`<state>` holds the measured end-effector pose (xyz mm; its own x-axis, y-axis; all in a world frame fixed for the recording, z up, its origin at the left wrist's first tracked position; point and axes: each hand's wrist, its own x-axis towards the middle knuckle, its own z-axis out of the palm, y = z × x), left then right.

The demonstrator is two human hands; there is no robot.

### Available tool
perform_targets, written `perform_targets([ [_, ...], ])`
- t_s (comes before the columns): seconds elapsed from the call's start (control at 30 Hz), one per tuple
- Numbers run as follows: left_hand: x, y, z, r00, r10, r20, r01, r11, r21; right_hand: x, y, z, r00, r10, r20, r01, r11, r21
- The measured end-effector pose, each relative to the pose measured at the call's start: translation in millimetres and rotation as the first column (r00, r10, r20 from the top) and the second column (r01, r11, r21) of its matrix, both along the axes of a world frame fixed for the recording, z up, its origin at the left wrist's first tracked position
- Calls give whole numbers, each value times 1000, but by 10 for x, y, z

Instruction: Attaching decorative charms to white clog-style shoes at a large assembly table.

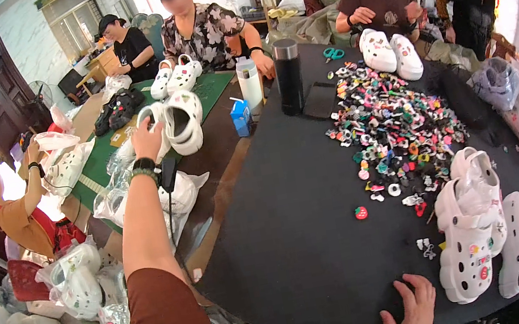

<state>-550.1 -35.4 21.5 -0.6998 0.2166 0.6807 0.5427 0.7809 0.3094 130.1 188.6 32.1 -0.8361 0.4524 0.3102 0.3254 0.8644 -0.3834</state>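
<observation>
Steadying the 2 white clogs [187, 138] by the green mat [215, 92] takes even pressure from your left hand [149, 141], whose closure I cannot tell, while your empty right hand [413, 312] lies fingers-apart at the black tabletop [293, 239].

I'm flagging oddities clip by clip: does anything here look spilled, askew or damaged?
Nothing looks plainly damaged. The charms lie loose in a heap on the black table, and a red charm sits apart at its near side. That resembles a spill, but I cannot tell whether it is one.
</observation>
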Motion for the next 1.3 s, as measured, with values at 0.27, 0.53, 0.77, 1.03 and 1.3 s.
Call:
perform_targets([
  [0.27,1198,-303,-359,909,394,135,-331,880,-340,149,-313,-492,991,-51,123,53,999,-12],
  [0.53,1407,-1032,-659,875,375,306,-237,883,-405,134,-320,-513,998,-35,-50,38,997,64],
  [0.77,1318,-1246,-782,957,286,36,-277,946,-168,219,-298,-514,996,-44,-77,50,996,78],
  [1.03,1734,-1477,-56,980,122,154,-187,826,532,258,-246,-642,994,-66,-84,74,992,98],
  [1.3,2228,-1439,659,916,-398,51,312,786,533,213,-289,-666,990,-64,-129,76,993,90],
])
